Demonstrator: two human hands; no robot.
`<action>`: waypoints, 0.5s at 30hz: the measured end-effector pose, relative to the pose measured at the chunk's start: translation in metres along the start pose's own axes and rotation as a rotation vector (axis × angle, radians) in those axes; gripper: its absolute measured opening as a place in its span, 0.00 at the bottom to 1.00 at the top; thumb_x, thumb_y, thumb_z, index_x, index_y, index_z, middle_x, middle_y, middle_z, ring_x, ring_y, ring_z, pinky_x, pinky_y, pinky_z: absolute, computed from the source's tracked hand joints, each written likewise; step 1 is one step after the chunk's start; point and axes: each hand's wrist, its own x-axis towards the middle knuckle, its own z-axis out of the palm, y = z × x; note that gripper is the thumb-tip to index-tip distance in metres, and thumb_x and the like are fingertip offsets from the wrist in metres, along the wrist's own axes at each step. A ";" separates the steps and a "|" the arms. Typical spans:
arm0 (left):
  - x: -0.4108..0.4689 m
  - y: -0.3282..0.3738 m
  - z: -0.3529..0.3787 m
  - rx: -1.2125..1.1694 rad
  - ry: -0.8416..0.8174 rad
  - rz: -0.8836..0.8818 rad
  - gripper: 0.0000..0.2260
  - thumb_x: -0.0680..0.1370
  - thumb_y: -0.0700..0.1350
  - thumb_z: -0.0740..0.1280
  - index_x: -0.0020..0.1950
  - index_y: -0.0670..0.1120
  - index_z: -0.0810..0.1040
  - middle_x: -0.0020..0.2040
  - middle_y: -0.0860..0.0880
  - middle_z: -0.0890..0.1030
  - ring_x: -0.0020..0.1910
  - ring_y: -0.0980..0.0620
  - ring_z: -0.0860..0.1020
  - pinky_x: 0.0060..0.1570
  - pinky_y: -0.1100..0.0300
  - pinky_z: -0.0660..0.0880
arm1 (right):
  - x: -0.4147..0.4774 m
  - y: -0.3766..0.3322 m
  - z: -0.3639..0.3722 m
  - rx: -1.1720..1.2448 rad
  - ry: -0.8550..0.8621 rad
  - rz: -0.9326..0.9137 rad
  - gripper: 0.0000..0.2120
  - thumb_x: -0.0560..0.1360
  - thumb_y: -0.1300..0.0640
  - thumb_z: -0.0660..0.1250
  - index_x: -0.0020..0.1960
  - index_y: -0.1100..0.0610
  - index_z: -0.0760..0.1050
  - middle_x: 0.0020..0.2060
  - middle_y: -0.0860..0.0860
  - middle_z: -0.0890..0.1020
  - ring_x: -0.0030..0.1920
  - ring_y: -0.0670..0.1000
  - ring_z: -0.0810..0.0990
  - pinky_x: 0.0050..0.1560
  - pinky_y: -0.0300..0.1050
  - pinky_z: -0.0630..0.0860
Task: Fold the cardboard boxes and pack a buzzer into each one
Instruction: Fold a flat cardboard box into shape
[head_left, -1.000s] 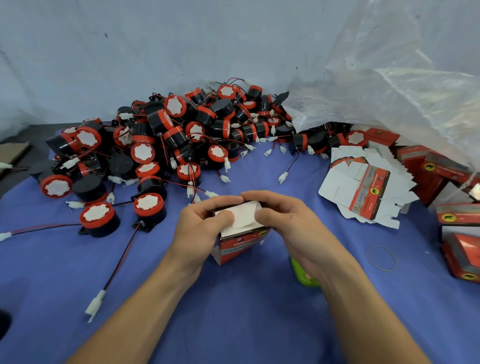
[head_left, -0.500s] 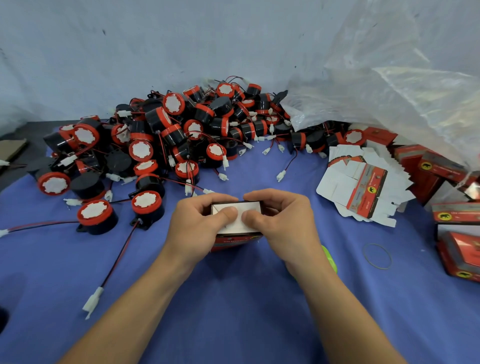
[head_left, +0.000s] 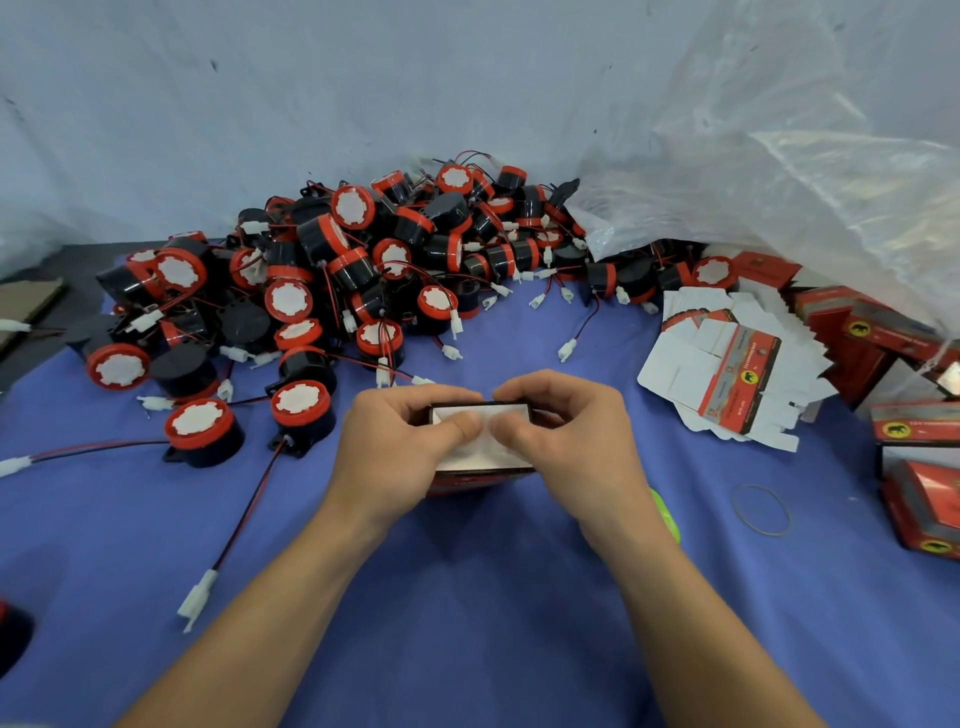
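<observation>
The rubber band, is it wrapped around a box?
No, the rubber band lies loose on the blue cloth, clear of the red boxes.

We see a blue cloth (head_left: 467, 623) covering the table, running back to a pale grey wall (head_left: 311, 104). A big clear plastic bag (head_left: 779, 182) billows at our upper right, its lower edge resting on the cloth. A thin rubber band (head_left: 759, 486) lies flat on the cloth at right. Near it a bright green thing (head_left: 667, 514) peeks out, mostly hidden. A brown board (head_left: 26, 306) lies at far left, off the cloth.
</observation>
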 end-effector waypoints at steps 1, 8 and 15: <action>0.000 0.001 0.000 -0.026 -0.001 0.003 0.10 0.76 0.40 0.77 0.44 0.56 0.89 0.42 0.54 0.88 0.42 0.56 0.84 0.44 0.59 0.80 | 0.001 0.001 -0.002 0.048 -0.018 0.040 0.12 0.67 0.53 0.73 0.49 0.43 0.85 0.45 0.45 0.87 0.50 0.50 0.85 0.53 0.50 0.82; 0.000 0.005 -0.001 -0.069 -0.077 0.003 0.06 0.70 0.48 0.74 0.46 0.55 0.88 0.45 0.56 0.88 0.47 0.58 0.84 0.45 0.66 0.78 | -0.003 -0.002 0.000 -0.064 -0.139 0.065 0.11 0.70 0.53 0.70 0.50 0.44 0.87 0.44 0.43 0.88 0.48 0.45 0.86 0.53 0.52 0.84; -0.001 0.003 -0.003 -0.027 -0.090 0.004 0.10 0.68 0.47 0.73 0.48 0.55 0.89 0.46 0.56 0.88 0.48 0.55 0.86 0.49 0.57 0.80 | -0.007 -0.005 0.007 -0.282 -0.012 -0.039 0.08 0.73 0.55 0.74 0.48 0.42 0.86 0.39 0.35 0.85 0.48 0.40 0.83 0.46 0.36 0.78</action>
